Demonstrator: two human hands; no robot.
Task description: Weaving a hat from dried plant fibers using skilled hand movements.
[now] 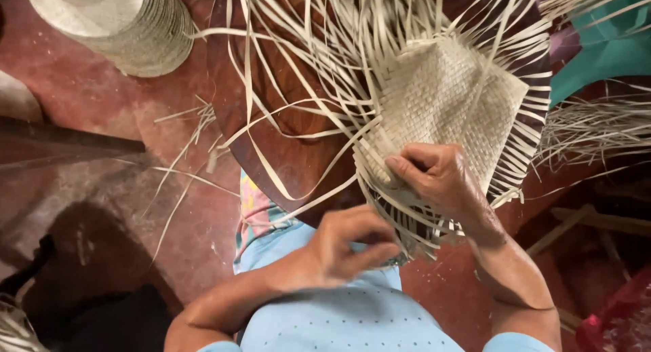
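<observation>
A half-woven mat of pale straw (447, 101) lies on a round dark wooden board (285, 155), with many loose strips fanning out from its edges. My right hand (437, 179) presses down on the mat's near edge, fingers curled over the weave. My left hand (349, 247) sits just below that edge, thumb and fingers pinched on loose straw strips (393, 243) that hang off the weave.
A stack of finished pale woven hats (122, 26) stands at the upper left on the reddish floor (102, 108). Loose straw strips (193, 131) lie scattered on the floor. A bundle of straw (597, 128) and teal cloth (603, 47) lie at right.
</observation>
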